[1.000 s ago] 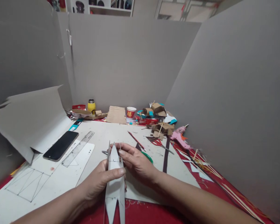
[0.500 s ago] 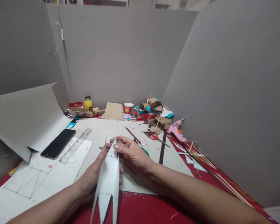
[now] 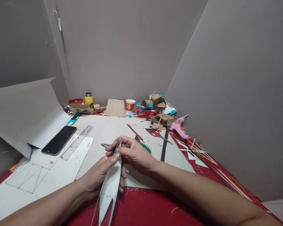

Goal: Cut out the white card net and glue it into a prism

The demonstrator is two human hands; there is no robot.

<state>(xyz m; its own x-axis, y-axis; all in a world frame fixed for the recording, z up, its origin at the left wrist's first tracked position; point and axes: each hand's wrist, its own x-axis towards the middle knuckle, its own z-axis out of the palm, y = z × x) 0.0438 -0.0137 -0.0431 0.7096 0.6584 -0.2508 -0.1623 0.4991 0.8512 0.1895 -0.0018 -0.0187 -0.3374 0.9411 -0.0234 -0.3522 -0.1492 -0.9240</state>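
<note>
A white folded paper piece (image 3: 111, 183) with pointed flaps is held above the near edge of the work board, its long tips hanging toward me. My left hand (image 3: 103, 169) wraps around its side, the thumb pressing on the upper part. At the far end, my right hand (image 3: 135, 153) pinches the pointed flaps together between thumb and fingers. Just beyond my hands lies a pair of scissors with a green handle (image 3: 145, 148), partly hidden by the right hand. A red pencil (image 3: 135, 133) lies a little farther off.
A phone (image 3: 59, 140) and a clear ruler (image 3: 77, 142) lie at left beside a drawn paper sheet (image 3: 16, 201). Red scissors (image 3: 157, 134), a pink glue gun (image 3: 178, 127) and cardboard scraps (image 3: 163, 120) are at right. A paper cup (image 3: 130, 105) and yellow bottle (image 3: 89, 101) stand behind.
The paper's pointed flaps, apart before, are now brought together at the far end. My left thumb has moved right onto the paper, and the piece looks narrower. The view has tipped slightly downward.
</note>
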